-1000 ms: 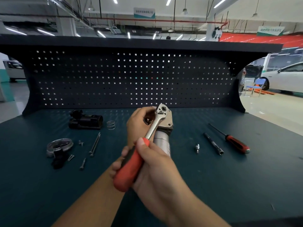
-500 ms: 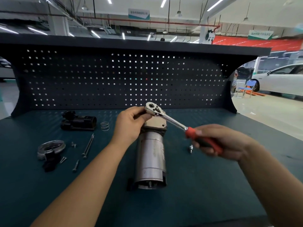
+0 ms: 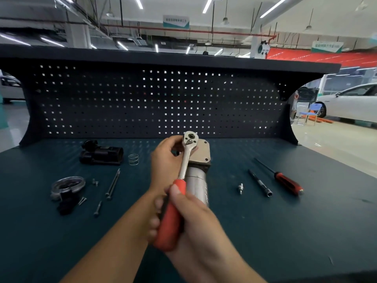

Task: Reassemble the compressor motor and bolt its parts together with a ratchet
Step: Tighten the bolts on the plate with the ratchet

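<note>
The silver compressor motor (image 3: 197, 185) lies lengthwise on the bench, its beige end plate (image 3: 201, 154) at the far end. A ratchet (image 3: 185, 160) with a red handle has its head over the plate's left corner. My left hand (image 3: 165, 162) curls round the ratchet head and the top of the motor. My right hand (image 3: 193, 217) grips the red handle close to me, hiding the motor's near end.
To the left lie a black housing (image 3: 101, 154), a spring (image 3: 133, 159), a round metal cover (image 3: 67, 185), two long bolts (image 3: 112, 183) and small screws (image 3: 98, 208). To the right lie a small fitting (image 3: 241, 188), an extension bar (image 3: 260, 183) and a red-handled screwdriver (image 3: 285, 180). A pegboard (image 3: 142, 103) backs the bench.
The ratchet handle has swung from the right back toward me, as it stood a second ago. My left hand has stayed at the ratchet head.
</note>
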Demonstrator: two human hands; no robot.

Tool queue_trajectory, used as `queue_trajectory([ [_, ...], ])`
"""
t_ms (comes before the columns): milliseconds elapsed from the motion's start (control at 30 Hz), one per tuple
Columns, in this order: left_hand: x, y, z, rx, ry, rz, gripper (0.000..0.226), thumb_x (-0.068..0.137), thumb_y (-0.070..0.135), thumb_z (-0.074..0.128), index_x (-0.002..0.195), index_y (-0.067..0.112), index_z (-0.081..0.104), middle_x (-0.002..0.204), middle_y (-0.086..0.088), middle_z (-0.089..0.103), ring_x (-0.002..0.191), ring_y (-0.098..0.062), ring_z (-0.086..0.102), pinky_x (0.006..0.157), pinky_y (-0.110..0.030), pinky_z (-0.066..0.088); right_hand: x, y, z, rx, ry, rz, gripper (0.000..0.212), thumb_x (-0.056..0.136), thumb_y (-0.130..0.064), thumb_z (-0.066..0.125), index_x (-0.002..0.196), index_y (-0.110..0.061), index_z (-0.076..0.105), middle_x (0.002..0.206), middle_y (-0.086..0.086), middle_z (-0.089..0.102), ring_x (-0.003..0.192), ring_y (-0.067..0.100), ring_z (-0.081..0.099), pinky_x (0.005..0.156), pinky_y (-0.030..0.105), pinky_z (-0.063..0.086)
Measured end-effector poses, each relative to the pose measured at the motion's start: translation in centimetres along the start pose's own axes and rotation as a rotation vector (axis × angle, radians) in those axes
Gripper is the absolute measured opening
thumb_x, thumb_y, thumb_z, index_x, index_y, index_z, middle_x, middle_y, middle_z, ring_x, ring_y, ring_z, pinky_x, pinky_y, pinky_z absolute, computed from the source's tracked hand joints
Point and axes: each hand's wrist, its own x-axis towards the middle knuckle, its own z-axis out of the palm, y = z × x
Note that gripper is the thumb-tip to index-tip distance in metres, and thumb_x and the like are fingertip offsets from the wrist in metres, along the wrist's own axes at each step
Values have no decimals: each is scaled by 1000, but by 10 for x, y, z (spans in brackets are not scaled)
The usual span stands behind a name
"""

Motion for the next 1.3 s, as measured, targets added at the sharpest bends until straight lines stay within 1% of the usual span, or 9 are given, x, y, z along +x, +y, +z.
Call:
queue_trajectory([
  [133,2,-1,2,3,-1,14,21,74,14,79,83,28,67,79,6,67,67,7,57,64,-9,45,4,-1,3,-102,-31,-7,17,88,-21,54,97,-7,49,69,10,56,48,22,58,49,34,55],
  [267,6,0,-5,-34,-57,-26,18,82,9,69,87,26,75,72,19,68,66,8,57,64,-12,46,-4,-31,-31,-258,-41,52,27,72,-25,63,92,-10,53,63,4,56,41,15,51,40,23,45],
  [333,9,2,-11,-53,-137,-15,31,83,8,67,81,38,71,71,26,67,70,6,59,69,-13,47,-6,-58,-58,-444,2,44,30,67,-27,65,90,-9,58,60,2,54,37,11,44,33,17,37],
  [467,21,6,-21,-62,-320,-72,36,85,4,65,76,39,69,74,22,70,77,1,61,78,-17,48,1,-121,-98,-712,51,80,27,75,-24,56,90,-6,69,65,7,57,35,9,42,29,14,31],
  [633,22,6,-21,-118,-362,-68,32,88,-1,59,81,28,67,71,22,69,70,8,59,69,-10,46,6,-121,-105,-590,-66,97,25,84,-19,54,96,-2,67,67,7,53,37,9,41,31,13,31],
  [833,-3,-5,0,-107,-9,-29,31,80,5,70,80,34,61,79,16,69,78,-4,64,73,-23,52,-5,-34,-43,-260,-79,11,23,79,-24,56,93,-8,47,64,5,52,40,15,44,37,19,38],
  [1000,-7,-2,9,-37,132,17,29,75,20,78,71,36,54,70,15,64,67,1,57,64,-16,45,8,5,-12,-259,-14,-58,15,97,-21,45,89,-7,45,63,4,54,44,17,50,43,26,47],
  [1167,1,0,-1,-80,17,-49,27,79,4,70,71,30,65,65,17,67,62,6,59,62,-15,47,6,-27,-35,-242,-95,21,21,81,-27,56,92,-11,49,60,4,52,38,15,46,39,21,42],
  [1300,11,5,-12,-94,-147,-33,33,81,-2,67,75,30,66,70,19,68,68,6,62,67,-12,49,12,-99,-82,-607,-149,131,27,79,-27,63,95,-6,58,58,4,46,32,9,37,32,15,34],
])
